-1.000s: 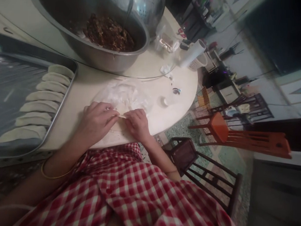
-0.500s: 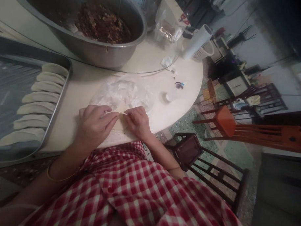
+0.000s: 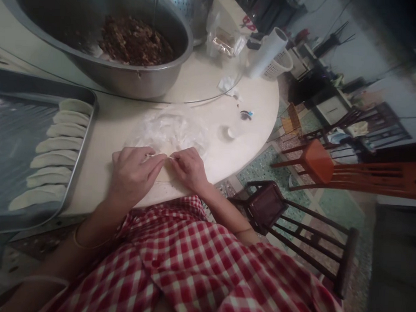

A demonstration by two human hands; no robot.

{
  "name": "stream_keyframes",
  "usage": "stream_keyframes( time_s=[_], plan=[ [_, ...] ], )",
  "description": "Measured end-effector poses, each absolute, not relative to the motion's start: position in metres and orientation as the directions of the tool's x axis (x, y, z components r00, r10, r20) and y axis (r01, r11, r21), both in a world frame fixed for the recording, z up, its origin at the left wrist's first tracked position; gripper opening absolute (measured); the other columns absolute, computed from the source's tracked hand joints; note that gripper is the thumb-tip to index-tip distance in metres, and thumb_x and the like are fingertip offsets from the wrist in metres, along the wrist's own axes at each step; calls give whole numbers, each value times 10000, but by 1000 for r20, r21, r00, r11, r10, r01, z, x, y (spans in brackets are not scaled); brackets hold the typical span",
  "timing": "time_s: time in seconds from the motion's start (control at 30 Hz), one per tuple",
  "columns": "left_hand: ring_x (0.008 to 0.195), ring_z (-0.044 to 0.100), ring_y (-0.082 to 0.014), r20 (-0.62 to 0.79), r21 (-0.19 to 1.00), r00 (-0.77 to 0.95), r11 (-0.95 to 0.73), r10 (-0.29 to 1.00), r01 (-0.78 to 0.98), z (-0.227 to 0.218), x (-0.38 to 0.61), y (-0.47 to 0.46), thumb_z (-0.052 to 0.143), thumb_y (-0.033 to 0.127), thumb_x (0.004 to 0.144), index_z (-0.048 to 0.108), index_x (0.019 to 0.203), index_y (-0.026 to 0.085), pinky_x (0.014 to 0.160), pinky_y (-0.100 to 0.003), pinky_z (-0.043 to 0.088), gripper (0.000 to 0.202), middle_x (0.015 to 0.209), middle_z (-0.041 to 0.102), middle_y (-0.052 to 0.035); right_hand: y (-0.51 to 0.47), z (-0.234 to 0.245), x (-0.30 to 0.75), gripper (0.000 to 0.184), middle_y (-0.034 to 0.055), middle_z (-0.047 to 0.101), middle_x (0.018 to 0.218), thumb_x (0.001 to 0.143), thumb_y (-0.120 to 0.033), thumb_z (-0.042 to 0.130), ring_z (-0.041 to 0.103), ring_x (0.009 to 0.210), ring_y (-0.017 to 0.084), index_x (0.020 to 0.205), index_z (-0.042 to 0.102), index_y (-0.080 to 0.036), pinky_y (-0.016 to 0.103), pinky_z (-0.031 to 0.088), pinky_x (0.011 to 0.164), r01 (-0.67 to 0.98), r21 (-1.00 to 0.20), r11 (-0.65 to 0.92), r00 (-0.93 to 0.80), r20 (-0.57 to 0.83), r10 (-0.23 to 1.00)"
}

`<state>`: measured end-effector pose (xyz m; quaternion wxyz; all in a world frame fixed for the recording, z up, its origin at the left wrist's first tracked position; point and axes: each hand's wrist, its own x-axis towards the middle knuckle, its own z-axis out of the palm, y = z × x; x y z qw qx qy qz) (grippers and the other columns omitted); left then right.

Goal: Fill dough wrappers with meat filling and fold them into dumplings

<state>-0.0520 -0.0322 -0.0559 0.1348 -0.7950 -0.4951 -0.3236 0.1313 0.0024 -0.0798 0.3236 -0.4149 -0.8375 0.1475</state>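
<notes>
The left hand and right hand are pinching a pale dough wrapper at the near edge of the tabletop, beside a crumpled plastic bag; crescent dumplings are lying in a metal tray at left.

Speckled floor, orange chair (dark brown chair nearer), pale wall beyond, all dim.

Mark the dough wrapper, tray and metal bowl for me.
Dough wrapper (image 3: 165, 174): head view, on its visible near part.
Tray (image 3: 13, 156): head view, on its bare floor.
Metal bowl (image 3: 128, 82): head view, on its outer wall.
</notes>
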Motion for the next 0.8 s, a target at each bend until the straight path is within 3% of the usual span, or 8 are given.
stream_keyframes(
  time_s=[0.47,0.8],
  plan=[
    [803,564,-246,673,-6,391,-524,628,852,-61,-52,-34,644,239,926,737,990,240,726,-390,355,113,977,741,-91,5,-75,128,199,69,732,896,994,-260,520,599,865,187,946,682,-156,348,455,873,647,-580,495,-391,305,868],
    [859,560,-291,538,154,301,-443,787,883,-55,-48,-20,520,339,981,704,854,219,724,-400,360,254,940,688,-117,5,-75,128,195,66,729,891,999,-277,529,606,864,189,941,680,-169,350,455,869,634,-576,517,-424,301,854]
  ],
)
